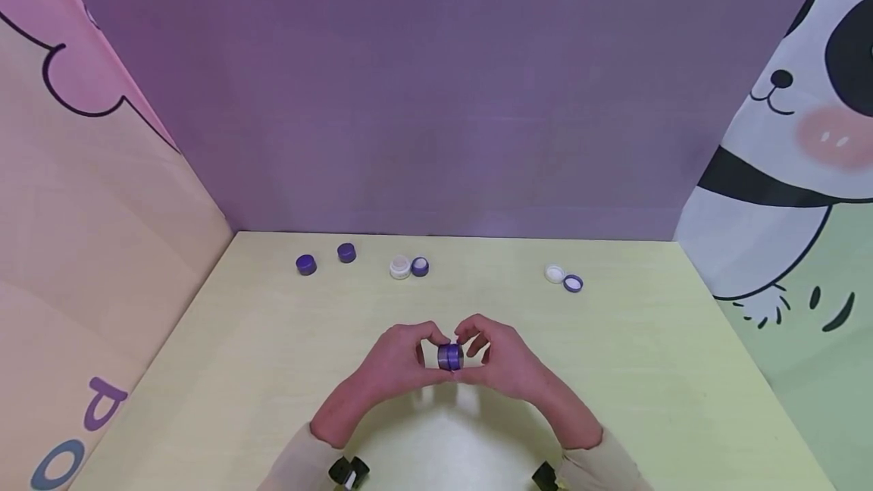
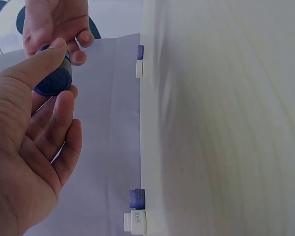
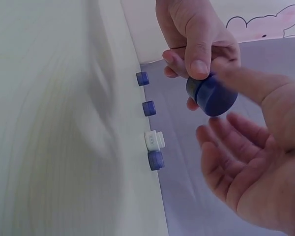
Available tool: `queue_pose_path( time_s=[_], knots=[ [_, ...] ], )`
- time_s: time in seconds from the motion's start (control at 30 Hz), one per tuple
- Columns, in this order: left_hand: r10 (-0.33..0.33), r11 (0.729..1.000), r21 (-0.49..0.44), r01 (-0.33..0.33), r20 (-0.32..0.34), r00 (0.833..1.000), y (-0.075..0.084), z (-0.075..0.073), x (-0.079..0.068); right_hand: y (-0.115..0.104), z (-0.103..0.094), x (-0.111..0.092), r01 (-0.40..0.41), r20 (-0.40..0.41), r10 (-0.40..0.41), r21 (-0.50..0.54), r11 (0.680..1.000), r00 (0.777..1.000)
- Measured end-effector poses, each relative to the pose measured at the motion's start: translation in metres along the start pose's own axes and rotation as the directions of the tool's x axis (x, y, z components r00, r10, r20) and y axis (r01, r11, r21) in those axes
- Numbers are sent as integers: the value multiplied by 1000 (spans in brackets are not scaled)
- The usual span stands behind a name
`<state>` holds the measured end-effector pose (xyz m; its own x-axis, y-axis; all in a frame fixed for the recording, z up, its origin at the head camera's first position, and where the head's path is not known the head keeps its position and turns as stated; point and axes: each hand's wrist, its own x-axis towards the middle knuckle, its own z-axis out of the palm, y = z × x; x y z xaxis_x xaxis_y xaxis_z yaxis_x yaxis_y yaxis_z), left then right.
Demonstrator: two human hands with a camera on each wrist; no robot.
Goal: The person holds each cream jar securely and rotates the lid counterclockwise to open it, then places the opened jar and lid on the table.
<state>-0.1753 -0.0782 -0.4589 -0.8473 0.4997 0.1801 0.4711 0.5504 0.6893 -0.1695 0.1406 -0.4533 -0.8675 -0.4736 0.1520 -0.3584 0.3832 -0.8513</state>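
A small blue-purple round jar [image 1: 450,357] is held above the table between both hands. My left hand [image 1: 398,354] grips its left end, the thumb [image 2: 42,61] lying along its side in the left wrist view. From the right, my right hand [image 1: 508,358] spans the other end between thumb and forefinger. In the right wrist view the right thumb is blurred across the blue jar [image 3: 216,98], with fingertips right at its lower edge. The other right fingers are loosely bent, away from the jar.
Along the table's back stand two blue round containers [image 1: 306,264], a white jar with a threaded neck [image 3: 153,141] and a blue cap [image 3: 156,160] beside it. Farther right lie a flat white round piece [image 1: 555,273] and a blue-rimmed cap [image 1: 573,283]. Printed walls enclose the table [image 1: 648,370].
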Motion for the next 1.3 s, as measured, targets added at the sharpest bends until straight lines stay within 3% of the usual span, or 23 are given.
queue_pose_path(
  time_s=[0.1,0.3,0.5,0.8,1.3],
  knots=[
    [-4,1000,1,4,-1,1000,-1,1,0,3,1,0,-48,-10,47,-12,999,999],
    [-30,1000,-6,30,13,999,-1,1,-1,7,4,0,-161,-22,160,-147,976,987],
    [-32,999,-11,32,13,999,-1,2,-1,3,6,-1,-208,0,213,-213,955,977],
    [-24,1000,-10,24,14,1000,-1,2,-2,0,5,-1,-205,32,217,-212,955,976],
    [-4,1000,11,4,-5,1000,-2,3,-1,2,3,-2,-114,43,124,-178,977,991]
  ],
)
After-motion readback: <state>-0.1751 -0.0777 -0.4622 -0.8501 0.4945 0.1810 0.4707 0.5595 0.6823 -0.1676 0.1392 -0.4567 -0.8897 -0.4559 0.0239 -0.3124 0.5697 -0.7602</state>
